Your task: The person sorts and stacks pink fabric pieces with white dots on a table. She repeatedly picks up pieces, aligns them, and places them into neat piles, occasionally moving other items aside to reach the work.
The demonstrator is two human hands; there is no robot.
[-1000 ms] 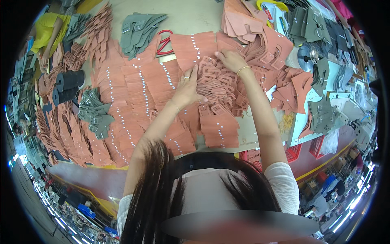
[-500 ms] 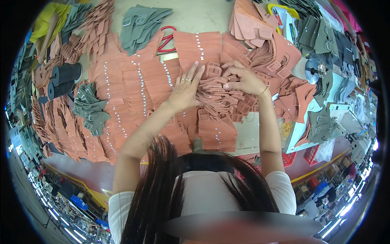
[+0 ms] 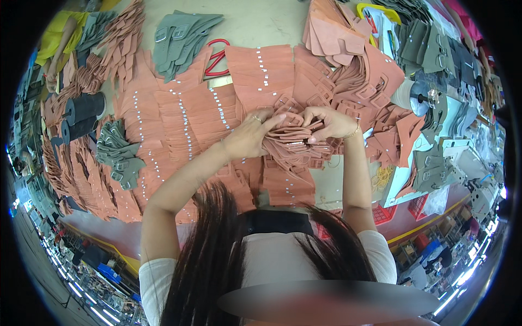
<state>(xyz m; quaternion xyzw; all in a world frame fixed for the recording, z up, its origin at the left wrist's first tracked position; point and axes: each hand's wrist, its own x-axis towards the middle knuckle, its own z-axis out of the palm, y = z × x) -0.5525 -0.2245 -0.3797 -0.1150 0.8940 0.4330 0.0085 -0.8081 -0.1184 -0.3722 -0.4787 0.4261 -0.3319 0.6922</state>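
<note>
1. Head view, labels: small white tags (image 3: 263, 72) run in rows along the salmon panels (image 3: 239, 57) on the counter (image 3: 247, 22); anything written on them is too small to read. The thread on the two black spools (image 3: 84, 108) at the left shows as plain dark windings.

2. Head view, left grip: the left grip (image 3: 251, 136) is closed around the left edge of a salmon strap bundle (image 3: 293, 134), its thumb lying along the upper edge.

3. Head view, right grip: the right grip (image 3: 331, 124) pinches the right side of the same bundle between thumb and fingers. A thin bracelet (image 3: 353, 130) circles the wrist.

4. Head view, the bundle: it sits between the two grips, touching both, its many layers fanned and its edges toward the wearer. Buckled ends lie just beyond and to the right of it, and a tagged salmon panel stack (image 3: 288, 187) lies just below.

5. Head view, around: red-handled scissors (image 3: 218, 64) lie beyond the left grip, beside grey-green buckled pieces (image 3: 182, 41). Yellow rubber bands (image 3: 383, 177) lie to the right of the right forearm.
</note>
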